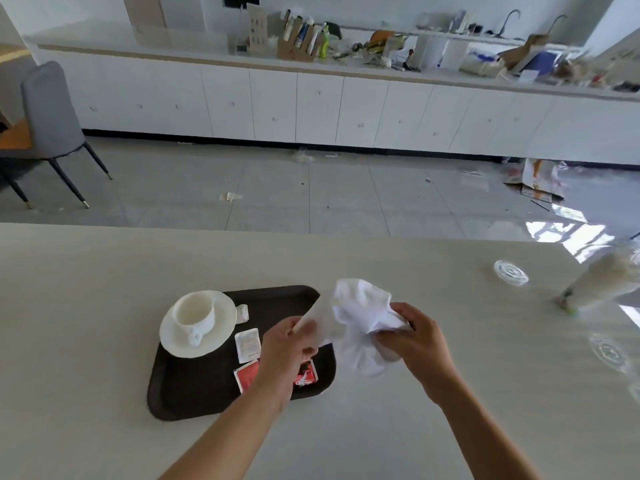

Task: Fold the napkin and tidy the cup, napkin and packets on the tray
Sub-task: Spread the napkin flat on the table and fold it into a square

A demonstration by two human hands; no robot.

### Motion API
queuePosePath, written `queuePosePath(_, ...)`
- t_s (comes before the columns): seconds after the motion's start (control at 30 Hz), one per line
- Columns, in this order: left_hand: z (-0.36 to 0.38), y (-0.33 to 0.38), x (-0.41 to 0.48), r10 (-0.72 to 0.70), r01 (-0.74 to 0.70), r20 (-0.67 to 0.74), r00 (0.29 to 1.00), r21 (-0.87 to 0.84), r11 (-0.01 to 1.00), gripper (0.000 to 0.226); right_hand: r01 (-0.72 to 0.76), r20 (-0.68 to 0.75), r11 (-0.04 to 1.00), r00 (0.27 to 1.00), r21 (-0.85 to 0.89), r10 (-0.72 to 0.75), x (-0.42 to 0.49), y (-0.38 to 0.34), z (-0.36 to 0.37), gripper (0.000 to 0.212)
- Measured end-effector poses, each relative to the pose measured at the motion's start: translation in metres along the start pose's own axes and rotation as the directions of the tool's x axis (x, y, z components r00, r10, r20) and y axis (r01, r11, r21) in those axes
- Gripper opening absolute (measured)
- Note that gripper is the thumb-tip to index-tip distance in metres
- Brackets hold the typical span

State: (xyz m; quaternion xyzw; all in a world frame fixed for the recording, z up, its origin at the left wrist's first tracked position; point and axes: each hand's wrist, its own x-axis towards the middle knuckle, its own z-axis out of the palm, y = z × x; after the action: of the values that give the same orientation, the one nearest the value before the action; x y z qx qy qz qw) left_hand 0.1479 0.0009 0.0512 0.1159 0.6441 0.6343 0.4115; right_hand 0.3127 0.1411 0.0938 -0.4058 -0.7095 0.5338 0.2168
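Note:
A crumpled white napkin (360,317) hangs in the air over the right edge of the dark tray (194,389). My left hand (287,348) pinches its left edge and my right hand (415,337) grips its right side. On the tray's left part a white cup (195,315) stands on a white saucer (221,327), handle toward me. A small white packet (242,312) lies beside the saucer, and a larger white packet (247,344) lies below it. Two red packets (246,375) (306,374) lie near the tray's front right, partly hidden by my left hand.
The tray sits on a pale table (86,306). A clear plastic lid (510,272) and a clear bag-like object (602,282) lie at the far right, with another clear lid (607,351) nearer. Beyond the table are a grey chair (52,123) and white cabinets.

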Motion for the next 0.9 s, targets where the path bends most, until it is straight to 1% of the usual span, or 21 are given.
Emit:
queuePosePath(0.03,0.014,0.0,0.003,0.016,-0.014,-0.058,0.998,0.023,1.0,0.008,-0.013,-0.021,1.0,1.0,0.006,0.013,-0.001,0.004,-0.016,0.028)
queuePosePath(0.07,0.028,0.0,0.005,0.031,-0.03,-0.078,0.996,0.007,1.0,0.008,-0.025,-0.039,1.0,0.999,0.011,0.025,-0.001,0.008,-0.032,0.029)
queuePosePath(0.13,0.052,0.0,0.007,0.049,-0.052,-0.063,0.997,-0.051,0.997,0.006,-0.035,-0.069,0.999,0.997,0.014,0.036,0.0,0.021,-0.065,0.031)
queuePosePath(0.2,0.072,-0.004,0.006,0.048,-0.05,-0.035,0.998,-0.064,0.997,0.009,-0.061,-0.088,0.998,0.994,-0.006,0.061,0.004,0.035,-0.094,0.033)
queuePosePath(0.3,0.1,-0.015,0.007,0.042,-0.044,-0.037,0.998,-0.046,0.998,0.022,-0.121,-0.087,0.993,0.989,-0.001,0.121,0.012,0.057,-0.125,0.032)
queuePosePath(0.37,0.114,-0.024,0.011,0.033,-0.034,-0.052,0.998,-0.021,0.999,0.024,-0.148,-0.09,0.988,0.984,0.037,0.151,0.016,0.072,-0.137,0.034)
queuePosePath(0.43,0.124,-0.037,0.017,0.028,-0.026,-0.082,0.996,0.019,0.999,0.021,-0.172,-0.093,0.984,0.98,0.039,0.175,0.021,0.091,-0.145,0.046)
queuePosePath(0.47,0.127,-0.043,0.02,0.027,-0.022,-0.11,0.994,0.047,0.999,0.017,-0.189,-0.124,0.982,0.974,0.016,0.19,0.024,0.102,-0.148,0.054)
queuePosePath(0.5,0.129,-0.05,0.023,0.016,-0.004,-0.143,0.99,0.084,0.996,0.014,-0.205,-0.188,0.979,0.961,-0.001,0.202,0.027,0.114,-0.151,0.06)
queuePosePath(0.53,0.129,-0.058,0.025,-0.002,0.028,-0.171,0.985,0.152,0.988,0.015,-0.239,-0.266,0.971,0.937,-0.022,0.225,0.028,0.125,-0.155,0.061)
queuePosePath(0.57,0.127,-0.066,0.026,-0.012,0.06,-0.182,0.983,0.26,0.964,0.017,-0.28,-0.334,0.959,0.909,-0.043,0.25,0.029,0.137,-0.159,0.058)
queuePosePath(0.6,0.124,-0.074,0.025,-0.009,0.079,-0.172,0.985,0.406,0.91,0.019,-0.337,-0.376,0.939,0.881,-0.074,0.287,0.027,0.148,-0.162,0.054)
queuePosePath(0.67,0.118,-0.085,0.02,-0.007,0.078,-0.106,0.994,0.679,0.73,0.02,-0.426,-0.39,0.896,0.851,-0.121,0.352,0.023,0.17,-0.163,0.042)
queuePosePath(0.7,0.116,-0.088,0.016,-0.013,0.063,-0.071,0.997,0.759,0.648,0.022,-0.433,-0.384,0.893,0.85,-0.123,0.36,0.02,0.178,-0.162,0.032)
queuePosePath(0.73,0.114,-0.09,0.014,-0.011,0.043,-0.046,0.999,0.807,0.588,0.025,-0.427,-0.379,0.896,0.854,-0.124,0.355,0.017,0.179,-0.158,0.017)
queuePosePath(0.77,0.114,-0.09,0.013,0.022,0.029,-0.049,0.999,0.837,0.546,0.026,-0.409,-0.361,0.903,0.869,-0.133,0.34,0.015,0.178,-0.154,0.01)
queuePosePath(0.8,0.115,-0.089,0.012,0.089,0.026,-0.081,0.993,0.862,0.506,0.026,-0.402,-0.331,0.901,0.883,-0.164,0.333,0.015,0.175,-0.149,0.027)
queuePosePath(0.83,0.115,-0.088,0.013,0.198,0.005,-0.109,0.974,0.886,0.464,0.026,-0.38,-0.274,0.895,0.909,-0.235,0.314,0.014,0.173,-0.143,0.042)
queuePosePath(0.87,0.116,-0.087,0.016,0.311,-0.047,-0.095,0.946,0.907,0.42,0.025,-0.347,-0.219,0.871,0.933,-0.347,0.285,0.013,0.168,-0.135,0.054)
queuePosePath(0.9,0.117,-0.087,0.02,0.409,-0.139,-0.026,0.912,0.919,0.37,0.024,-0.291,-0.161,0.829,0.956,-0.478,0.244,0.013,0.166,-0.125,0.065)
